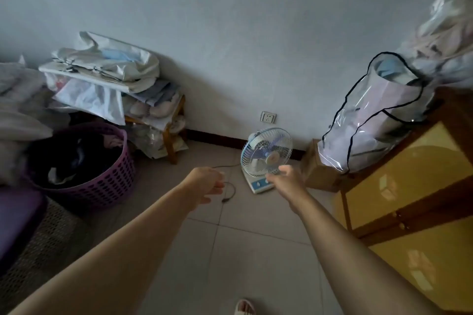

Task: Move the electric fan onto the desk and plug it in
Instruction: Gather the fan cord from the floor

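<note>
A small white and blue electric fan (265, 153) stands on the tiled floor against the wall, below a wall socket (268, 117). Its dark cord (229, 193) trails left across the tiles and ends in a plug near my left hand. My right hand (284, 176) reaches out in front of the fan's lower grille, fingers loosely curled; whether it touches the grille I cannot tell. My left hand (207, 181) hangs over the cord with loosely curled fingers, holding nothing I can see. The brown desk (414, 186) with yellow panels stands at the right.
A clear plastic bag of bedding (371, 120) lies on the desk's far end. A cardboard box (317, 169) sits between fan and desk. A purple laundry basket (84, 174) and a wooden rack (169, 133) piled with bags stand at the left. My slippered foot (244, 307) shows at the bottom.
</note>
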{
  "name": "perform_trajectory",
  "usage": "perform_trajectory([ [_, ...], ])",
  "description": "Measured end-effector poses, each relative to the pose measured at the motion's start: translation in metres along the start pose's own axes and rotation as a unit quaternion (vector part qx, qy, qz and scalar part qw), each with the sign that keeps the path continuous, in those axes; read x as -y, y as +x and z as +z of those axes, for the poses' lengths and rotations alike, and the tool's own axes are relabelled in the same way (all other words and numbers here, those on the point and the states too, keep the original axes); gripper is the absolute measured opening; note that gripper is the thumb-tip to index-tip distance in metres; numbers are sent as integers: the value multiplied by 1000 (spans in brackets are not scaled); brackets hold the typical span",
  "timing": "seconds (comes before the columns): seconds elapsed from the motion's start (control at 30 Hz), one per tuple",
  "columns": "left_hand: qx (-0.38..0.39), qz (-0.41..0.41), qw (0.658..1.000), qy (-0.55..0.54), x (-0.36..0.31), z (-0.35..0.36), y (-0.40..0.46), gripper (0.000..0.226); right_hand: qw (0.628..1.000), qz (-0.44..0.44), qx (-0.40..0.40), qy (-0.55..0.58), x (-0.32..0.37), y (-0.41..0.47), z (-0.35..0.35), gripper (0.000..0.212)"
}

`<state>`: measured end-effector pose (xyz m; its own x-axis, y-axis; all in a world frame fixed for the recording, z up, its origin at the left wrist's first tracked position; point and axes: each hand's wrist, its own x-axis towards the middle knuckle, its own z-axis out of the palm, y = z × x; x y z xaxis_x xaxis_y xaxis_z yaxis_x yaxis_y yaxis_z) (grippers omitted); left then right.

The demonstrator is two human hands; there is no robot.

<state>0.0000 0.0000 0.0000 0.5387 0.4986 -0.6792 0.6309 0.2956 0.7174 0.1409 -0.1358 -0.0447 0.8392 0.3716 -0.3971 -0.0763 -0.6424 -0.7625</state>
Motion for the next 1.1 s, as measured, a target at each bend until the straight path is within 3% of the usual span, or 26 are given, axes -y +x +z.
perform_trajectory([
  [0.17, -14, -31, 999, -3, -24, 9, 61, 12, 1000, 8, 20, -12, 13, 73, 11, 41],
  [0.6, -13, -80, 997, -8, -35, -41, 244, 14, 996, 63, 57, -30, 25, 212, 112, 61],
  [0.87, -17, -95, 995, 22, 4, -62, 347, 13, 991, 98, 84, -41, -8, 282, 182, 59],
  [1.1, -44, -111, 993, 9, 78, -49, 437, 15, 988, 94, 107, -63, -90, 348, 250, 58],
])
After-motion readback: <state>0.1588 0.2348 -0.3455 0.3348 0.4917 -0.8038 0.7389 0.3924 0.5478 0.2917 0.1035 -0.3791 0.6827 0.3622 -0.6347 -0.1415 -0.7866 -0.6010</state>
